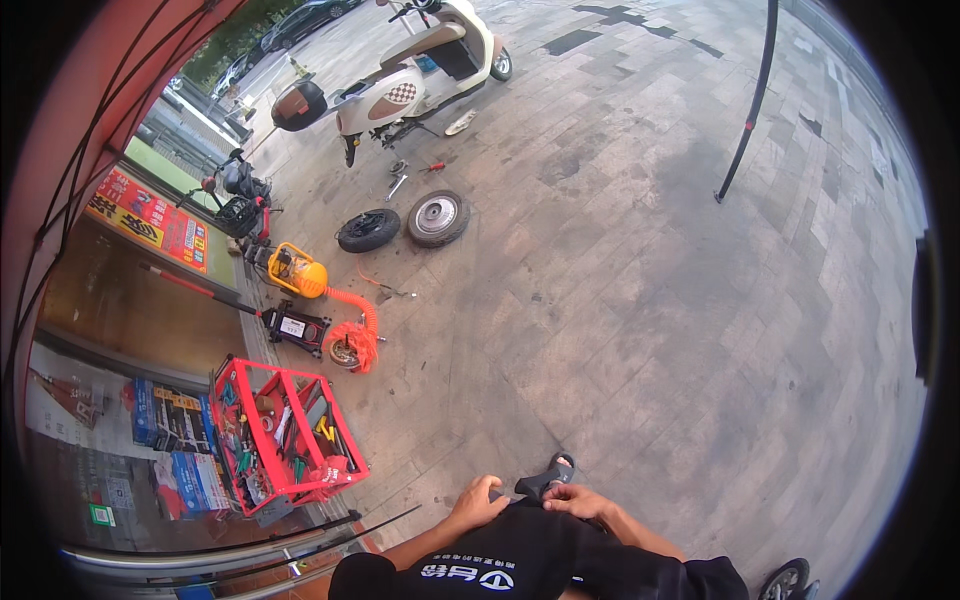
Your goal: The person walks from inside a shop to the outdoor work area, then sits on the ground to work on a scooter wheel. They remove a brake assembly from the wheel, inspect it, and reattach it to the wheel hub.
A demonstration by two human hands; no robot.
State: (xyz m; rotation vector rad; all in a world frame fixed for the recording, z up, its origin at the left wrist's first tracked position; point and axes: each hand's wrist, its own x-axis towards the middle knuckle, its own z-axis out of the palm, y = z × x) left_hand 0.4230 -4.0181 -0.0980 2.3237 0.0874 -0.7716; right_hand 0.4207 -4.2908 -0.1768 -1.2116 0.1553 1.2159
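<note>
Both hands are close to my body at the bottom of the head view, in front of my black shirt. My left hand is closed, its fingers curled inward near a small dark bit that I cannot identify. To its right, my right hand has its thumb and fingers drawn together in a pinch. Whatever lies between those fingers is too small or hidden to name. One foot in a dark sandal shows just beyond the hands.
A red tool box full of tools stands at left by glass doors. Beyond it are a floor jack, an orange air compressor with a coiled hose, a loose tyre, a wheel and a cream scooter. A pole rises at right.
</note>
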